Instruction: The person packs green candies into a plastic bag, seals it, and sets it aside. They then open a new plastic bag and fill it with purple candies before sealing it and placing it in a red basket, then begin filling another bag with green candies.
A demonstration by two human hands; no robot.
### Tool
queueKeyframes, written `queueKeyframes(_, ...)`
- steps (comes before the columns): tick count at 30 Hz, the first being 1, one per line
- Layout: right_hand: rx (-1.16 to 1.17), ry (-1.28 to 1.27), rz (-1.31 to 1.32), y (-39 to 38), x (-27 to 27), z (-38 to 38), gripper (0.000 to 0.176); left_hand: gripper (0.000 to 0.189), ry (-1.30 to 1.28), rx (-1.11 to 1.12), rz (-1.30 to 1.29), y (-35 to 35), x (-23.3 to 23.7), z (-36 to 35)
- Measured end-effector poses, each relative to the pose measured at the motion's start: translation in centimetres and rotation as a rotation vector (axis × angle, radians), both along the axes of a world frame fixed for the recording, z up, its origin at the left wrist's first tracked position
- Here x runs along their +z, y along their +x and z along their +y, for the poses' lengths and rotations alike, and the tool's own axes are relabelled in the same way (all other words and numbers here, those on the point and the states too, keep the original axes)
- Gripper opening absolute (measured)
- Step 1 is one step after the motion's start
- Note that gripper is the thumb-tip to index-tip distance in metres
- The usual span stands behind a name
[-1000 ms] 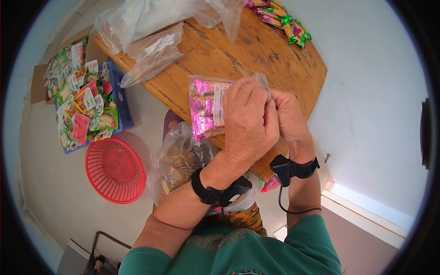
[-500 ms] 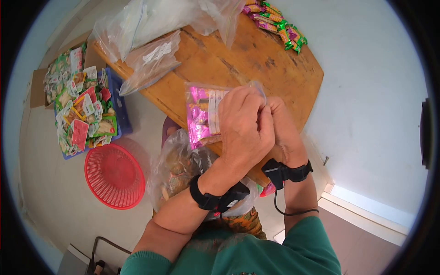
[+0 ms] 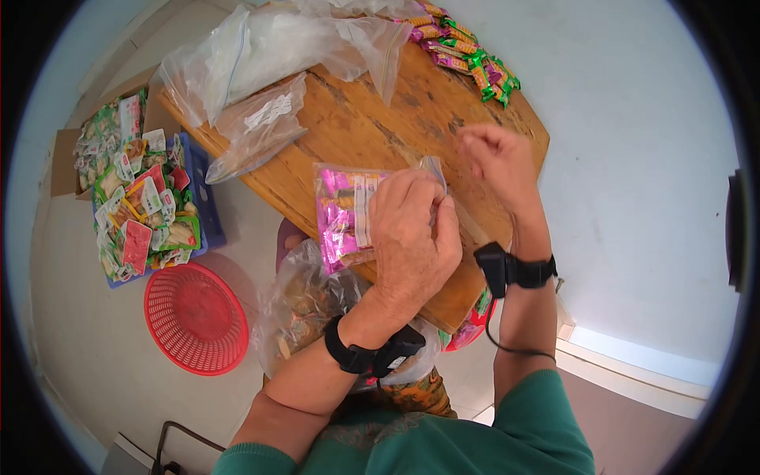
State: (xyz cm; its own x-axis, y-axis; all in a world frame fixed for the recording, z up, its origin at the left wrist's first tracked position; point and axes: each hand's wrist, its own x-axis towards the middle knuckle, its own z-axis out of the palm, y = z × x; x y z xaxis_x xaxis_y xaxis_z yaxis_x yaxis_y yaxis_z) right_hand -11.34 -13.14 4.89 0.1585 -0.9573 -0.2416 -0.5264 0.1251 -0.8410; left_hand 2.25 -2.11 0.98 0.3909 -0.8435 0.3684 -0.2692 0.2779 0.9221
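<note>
A clear zip bag [image 3: 336, 214] holding pink-wrapped snack bars lies near the front edge of the wooden table. My left hand [image 3: 412, 229] is closed around the bag's right part, near its opening, and hides much of that end. My right hand [image 3: 500, 162] is raised over the table to the right, apart from the bag. Its fingers are curled together and I see nothing in them. At the far end of the table is a pile of green and pink wrapped snack bars [image 3: 467, 51].
Empty clear bags [image 3: 269, 51] lie at the table's back left, near another bag with a white label [image 3: 269, 111]. A blue crate [image 3: 207, 194] of food packets and a red basket [image 3: 237, 332] stand on the floor. A large plastic bag [image 3: 277, 317] rests below the table edge.
My right hand has left the bag's opening and moved right and up. My left hand still holds the bag. The view has shifted slightly.
</note>
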Motion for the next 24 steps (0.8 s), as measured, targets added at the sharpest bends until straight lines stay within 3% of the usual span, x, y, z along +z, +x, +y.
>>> queueKeyframes(2,0.036,-0.404,0.359,0.2,-1.1,-2.6,0.017,0.014,-0.001,-0.006,0.007,0.1,0.0,0.0)
queueKeyframes(3,0.041,-0.403,0.357,0.2,-1.9,-3.9,0.017,0.014,-0.002,-0.013,0.014,0.1,0.0,0.0)
queueKeyframes(5,0.188,-0.782,0.517,0.3,-3.4,-6.4,0.022,0.013,-0.004,0.003,0.003,0.2,0.1,-0.1)
queueKeyframes(11,0.236,-0.956,0.674,1.3,-5.7,-10.8,0.035,0.013,-0.008,0.006,0.027,0.1,0.0,-0.2)
queueKeyframes(18,0.218,-1.003,0.791,2.5,-6.2,-13.0,0.03,0.014,-0.019,0.001,0.035,0.1,-0.2,-0.2)
queueKeyframes(24,0.305,-0.895,0.86,3.0,-5.5,-12.8,0.026,0.012,-0.001,0.024,-0.013,0.3,0.1,-0.2)
